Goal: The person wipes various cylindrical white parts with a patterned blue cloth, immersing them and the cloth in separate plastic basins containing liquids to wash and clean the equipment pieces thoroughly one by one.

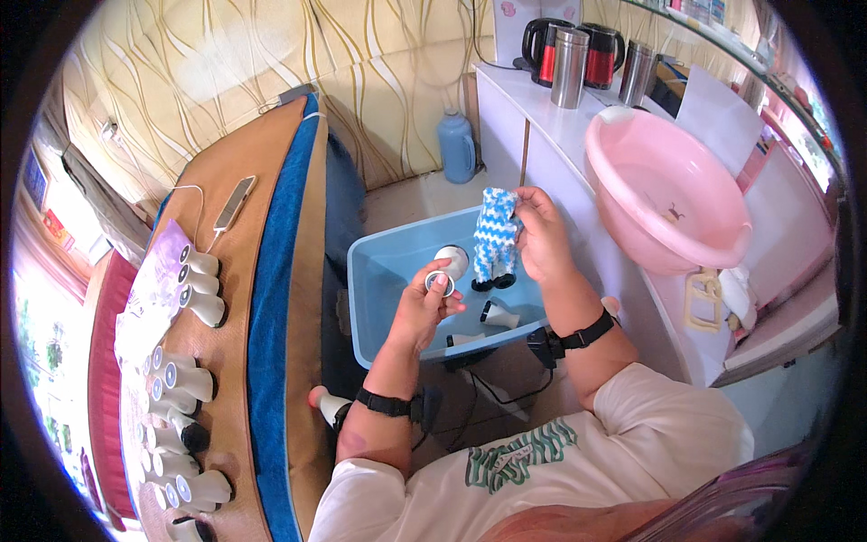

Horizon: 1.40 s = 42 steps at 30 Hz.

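My left hand [421,305] grips a white flared handheld device [451,261] over the basin, its thumb against the round end. Pinched by its upper edge in my right hand [543,230] is a blue-and-white striped fuzzy cloth [496,227], hanging down. Two black round ends [504,280] show at the cloth's lower edge; whether they are wrapped in it or behind it, I cannot tell. Below both hands is the light-blue plastic basin [379,325]. Inside it lie a white device with a black rim [500,314] and another [464,339], partly cut off by the basin's near edge.
On the brown padded bed [230,379] at left stand several white devices [189,383], a purple plastic bag [152,284] and a charging phone [234,203]. A pink basin [667,196], steel flasks [569,68] and kettles [603,57] occupy the right counter. Cables [501,400] hang below my arms.
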Tool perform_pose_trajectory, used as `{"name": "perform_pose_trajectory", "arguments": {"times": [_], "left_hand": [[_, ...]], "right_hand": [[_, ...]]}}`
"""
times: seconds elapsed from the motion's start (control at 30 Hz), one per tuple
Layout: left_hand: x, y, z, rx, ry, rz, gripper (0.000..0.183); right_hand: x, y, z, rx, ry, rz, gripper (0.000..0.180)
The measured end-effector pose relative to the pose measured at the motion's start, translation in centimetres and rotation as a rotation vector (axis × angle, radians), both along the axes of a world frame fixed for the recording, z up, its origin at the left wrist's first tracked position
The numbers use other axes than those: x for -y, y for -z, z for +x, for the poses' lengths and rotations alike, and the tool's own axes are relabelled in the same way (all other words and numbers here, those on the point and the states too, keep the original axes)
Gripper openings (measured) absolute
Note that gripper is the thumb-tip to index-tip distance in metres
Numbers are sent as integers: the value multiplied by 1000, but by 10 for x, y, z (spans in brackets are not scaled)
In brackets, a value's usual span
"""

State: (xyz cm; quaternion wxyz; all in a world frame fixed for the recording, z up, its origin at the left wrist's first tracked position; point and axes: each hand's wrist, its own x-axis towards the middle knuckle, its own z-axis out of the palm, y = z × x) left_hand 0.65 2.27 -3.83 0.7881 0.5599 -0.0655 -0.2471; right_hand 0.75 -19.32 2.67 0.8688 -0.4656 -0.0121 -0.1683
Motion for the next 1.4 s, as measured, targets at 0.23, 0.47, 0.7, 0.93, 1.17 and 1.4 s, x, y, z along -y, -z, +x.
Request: {"name": "perform_pose_trajectory", "arguments": {"times": [0.23,0.47,0.7,0.93,1.17,1.4], "left_hand": [[10,-9,0,-43,-116,-38,38],[10,-3,8,-98,-19,-245,38],[4,-10,-2,-80,54,-362,41],[4,-28,-18,50,58,-474,46],[-1,-23,-22,10,-24,-238,22],[-11,-3,-10,196,78,39,54]], "right_hand": [[5,17,14,12,2,33,14],[9,15,10,-3,-67,5,12],[17,11,0,26,-24,-62,13],[1,-1,-13,139,-64,-97,12],[-22,17,-23,576,-264,-832,24],[-24,38,-22,420,-399,-789,37]]}}
